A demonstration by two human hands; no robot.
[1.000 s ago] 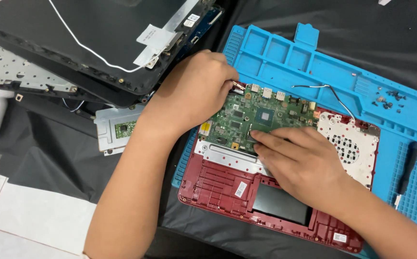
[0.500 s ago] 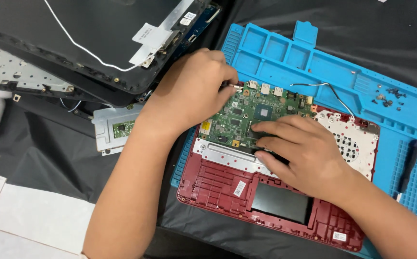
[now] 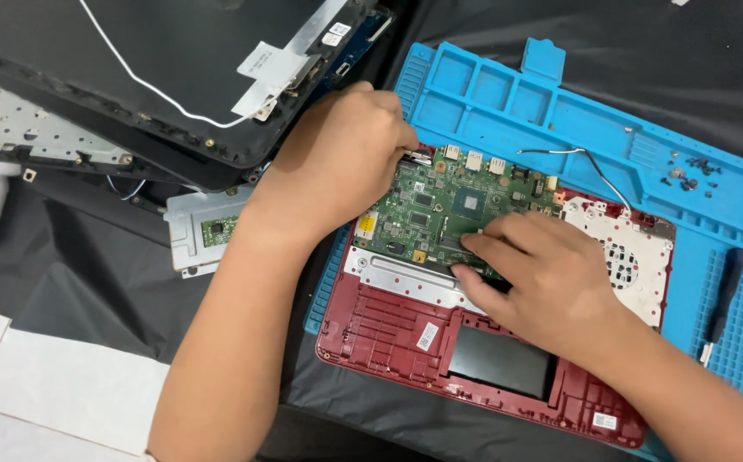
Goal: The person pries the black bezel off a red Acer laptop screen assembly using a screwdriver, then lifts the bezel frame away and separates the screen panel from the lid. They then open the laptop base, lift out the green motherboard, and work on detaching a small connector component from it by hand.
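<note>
left hand point(image 3: 341, 162) is curled, knuckles up, fingertips pinched at a small metal part on the upper left corner of the green circuit board point(image 3: 457, 210); what exactly is pinched cannot be told. left forearm runs down to the bottom edge of the view. right hand point(image 3: 538, 274) is laid flat, fingers together and stretched leftward, pressed on the board's lower edge; nothing is gripped. the board is seated in the upper part of a red laptop shell point(image 3: 405, 329), beside a white fan housing point(image 3: 632, 257). the shell is set on a blue silicone work mat point(image 3: 559, 107), with loose screws point(image 3: 683, 175) kept in one of its recesses and a dark tool point(image 3: 722, 295) on its ribbed right part. a black laptop lid point(image 3: 132, 60) and a silver drive bracket point(image 3: 204, 227) are seen to the left. a black cloth point(image 3: 80, 274) is spread beneath, over white floor tiles point(image 3: 46, 393).
</note>
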